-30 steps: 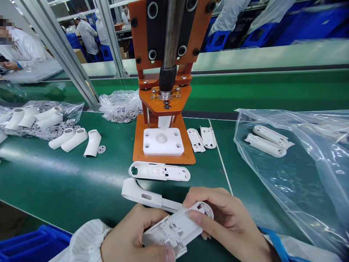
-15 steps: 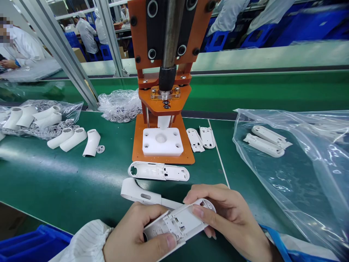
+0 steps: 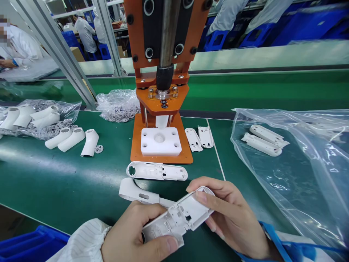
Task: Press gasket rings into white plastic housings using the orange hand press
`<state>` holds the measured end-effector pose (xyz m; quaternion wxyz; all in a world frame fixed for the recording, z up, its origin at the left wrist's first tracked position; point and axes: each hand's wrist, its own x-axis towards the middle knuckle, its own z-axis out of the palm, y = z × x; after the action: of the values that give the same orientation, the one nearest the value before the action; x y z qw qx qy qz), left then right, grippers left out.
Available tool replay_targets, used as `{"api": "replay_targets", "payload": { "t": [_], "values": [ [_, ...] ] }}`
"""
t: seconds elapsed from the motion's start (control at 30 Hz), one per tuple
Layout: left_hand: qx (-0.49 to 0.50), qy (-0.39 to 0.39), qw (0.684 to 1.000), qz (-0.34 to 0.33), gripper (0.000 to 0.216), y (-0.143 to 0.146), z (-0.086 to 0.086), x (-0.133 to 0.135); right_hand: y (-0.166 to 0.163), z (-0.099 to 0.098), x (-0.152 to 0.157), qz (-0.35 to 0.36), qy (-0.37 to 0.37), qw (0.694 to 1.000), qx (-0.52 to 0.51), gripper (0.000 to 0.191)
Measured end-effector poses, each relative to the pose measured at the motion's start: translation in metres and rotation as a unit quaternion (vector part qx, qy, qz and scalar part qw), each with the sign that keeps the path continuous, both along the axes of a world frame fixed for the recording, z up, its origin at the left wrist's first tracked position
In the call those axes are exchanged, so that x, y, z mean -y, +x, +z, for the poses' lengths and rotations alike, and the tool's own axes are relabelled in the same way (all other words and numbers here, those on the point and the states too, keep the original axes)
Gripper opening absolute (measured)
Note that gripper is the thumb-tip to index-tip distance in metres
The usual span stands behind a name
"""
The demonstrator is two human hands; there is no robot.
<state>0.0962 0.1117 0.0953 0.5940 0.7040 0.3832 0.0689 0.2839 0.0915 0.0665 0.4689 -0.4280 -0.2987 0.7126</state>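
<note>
Both hands hold a white plastic housing (image 3: 176,217), its ribbed inner side facing up, low in the head view. My left hand (image 3: 133,233) is closed around the near left end, thumb lying over the lower edge. At the rounded far right end, my right hand (image 3: 231,213) pinches the part between thumb and fingers. A step shows where the right section meets the left one; whether they are joined I cannot tell. Just behind lies a curved white piece with a slot (image 3: 139,191). Beyond it, a long white shell (image 3: 156,171) rests before the press.
An orange press (image 3: 161,145) with a white block (image 3: 160,141) stands ahead. Two short white covers (image 3: 193,140) lie right of it. White elbow tubes (image 3: 89,142) and bagged rings (image 3: 118,105) are left. A clear plastic bag (image 3: 272,174) with white shells spreads right.
My right hand has raised the right end of the housing slightly, and a step now shows between its two sections. My left hand keeps its hold. The view has shifted a little.
</note>
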Motion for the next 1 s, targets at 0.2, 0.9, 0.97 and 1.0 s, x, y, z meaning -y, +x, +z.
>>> {"api": "replay_targets", "payload": {
  "t": [0.2,0.9,0.97,1.0],
  "values": [
    [0.017,0.009,1.000,-0.006,0.037,0.000,-0.002,-0.001,0.002,-0.003,-0.001,0.046,0.094,0.992,0.069,0.014],
    [0.034,0.018,0.998,0.047,0.025,0.003,-0.016,0.004,-0.003,0.003,0.004,0.021,0.252,0.941,0.223,0.011],
    [0.028,0.012,0.998,0.048,0.024,0.002,-0.015,0.005,-0.003,0.003,0.002,0.023,0.222,0.960,0.168,0.010],
    [0.026,0.011,0.998,0.052,0.026,0.003,-0.015,0.005,-0.002,0.003,0.002,0.027,0.196,0.970,0.140,0.010]
  ]
}}
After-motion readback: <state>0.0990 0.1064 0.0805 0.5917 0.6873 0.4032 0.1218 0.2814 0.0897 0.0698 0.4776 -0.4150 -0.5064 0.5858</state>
